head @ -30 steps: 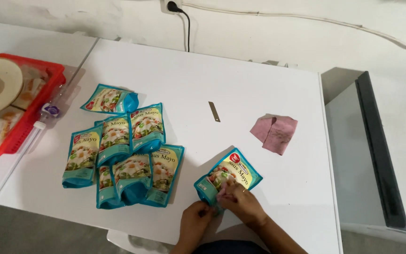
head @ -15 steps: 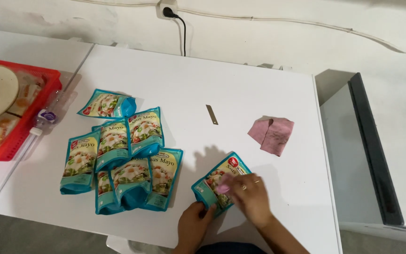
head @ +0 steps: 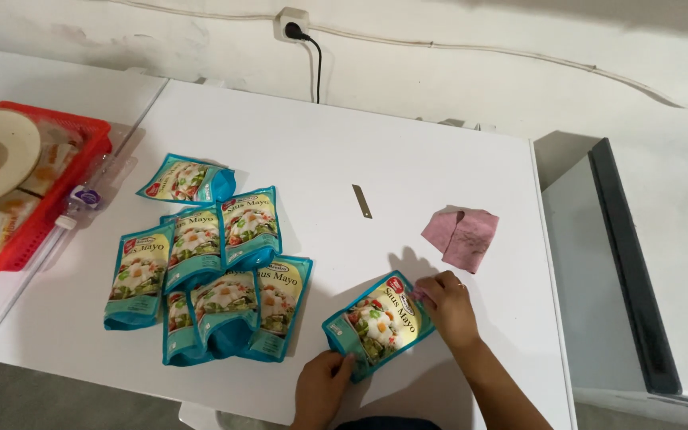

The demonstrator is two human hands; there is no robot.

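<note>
We held the teal sauce pouch (head: 379,324) flat near the white table's (head: 408,151) front edge, left hand (head: 322,388) pinching its bottom corner, right hand (head: 448,305) curled on the top corner, seemingly gripping; steadying both ends suited careful handling, apart from the pile of pouches (head: 205,267).
</note>
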